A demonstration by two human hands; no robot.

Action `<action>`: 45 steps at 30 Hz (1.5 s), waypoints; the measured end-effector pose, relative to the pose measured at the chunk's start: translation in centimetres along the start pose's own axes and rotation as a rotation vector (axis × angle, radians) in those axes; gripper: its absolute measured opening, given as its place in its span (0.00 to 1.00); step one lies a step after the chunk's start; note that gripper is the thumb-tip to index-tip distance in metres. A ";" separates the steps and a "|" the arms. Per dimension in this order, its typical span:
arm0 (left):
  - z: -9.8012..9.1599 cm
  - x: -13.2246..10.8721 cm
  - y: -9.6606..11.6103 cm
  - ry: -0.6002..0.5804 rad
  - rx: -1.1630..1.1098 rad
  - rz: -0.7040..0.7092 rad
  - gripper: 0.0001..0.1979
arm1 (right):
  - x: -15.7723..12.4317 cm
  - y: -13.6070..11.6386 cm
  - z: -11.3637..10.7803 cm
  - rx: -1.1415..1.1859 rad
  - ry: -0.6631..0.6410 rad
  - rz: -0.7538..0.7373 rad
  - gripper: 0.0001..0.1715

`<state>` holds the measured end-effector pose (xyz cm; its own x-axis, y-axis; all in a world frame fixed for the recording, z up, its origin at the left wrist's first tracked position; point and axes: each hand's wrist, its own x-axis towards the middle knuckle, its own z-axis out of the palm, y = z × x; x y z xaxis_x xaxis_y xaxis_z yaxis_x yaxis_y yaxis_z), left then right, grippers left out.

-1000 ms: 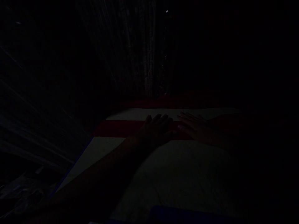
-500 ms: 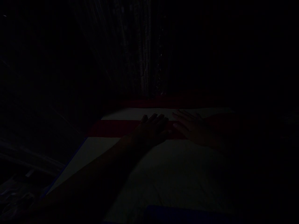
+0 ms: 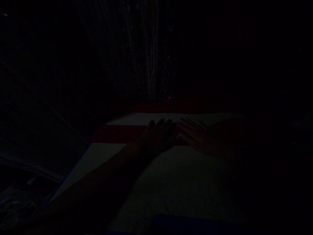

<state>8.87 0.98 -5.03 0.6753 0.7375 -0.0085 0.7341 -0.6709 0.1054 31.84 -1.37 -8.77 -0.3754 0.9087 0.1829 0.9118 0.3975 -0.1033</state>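
Observation:
In very dim light, a pale cloth (image 3: 176, 176) with red bands is spread out before me. My left hand (image 3: 158, 135) lies palm down across the nearer red band (image 3: 117, 134), its fingers stretched out and spread a little. To its right, my right hand (image 3: 198, 135) rests flat on the same band, fingers extended toward the left one. The two thumbs come close together, and I cannot tell whether they touch. Neither hand holds anything. Darkness hides my right forearm.
A blue edge (image 3: 69, 173) runs along the cloth's left side, and a dark blue patch (image 3: 186, 223) shows at the front. Strands hang (image 3: 151, 58) behind the cloth. Crumpled, shiny material (image 3: 14, 209) lies at the lower left. The right side is too dark to make out.
My right hand has slid slightly left, closer to my left hand, and its fingers are nearer together. My left hand stays almost where it was.

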 end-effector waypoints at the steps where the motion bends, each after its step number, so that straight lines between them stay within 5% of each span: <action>1: 0.0 0.0 0.0 -0.002 0.004 0.003 0.38 | 0.0 -0.1 -0.1 -0.001 0.013 -0.014 0.40; 45: 0.2 0.0 -0.2 -0.005 0.004 0.016 0.38 | -0.4 -0.2 -0.2 0.108 -0.028 0.013 0.40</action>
<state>8.74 1.08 -5.23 0.6872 0.7263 -0.0122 0.7235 -0.6828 0.1012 31.87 -1.81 -8.58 -0.3691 0.9166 0.1535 0.8942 0.3952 -0.2102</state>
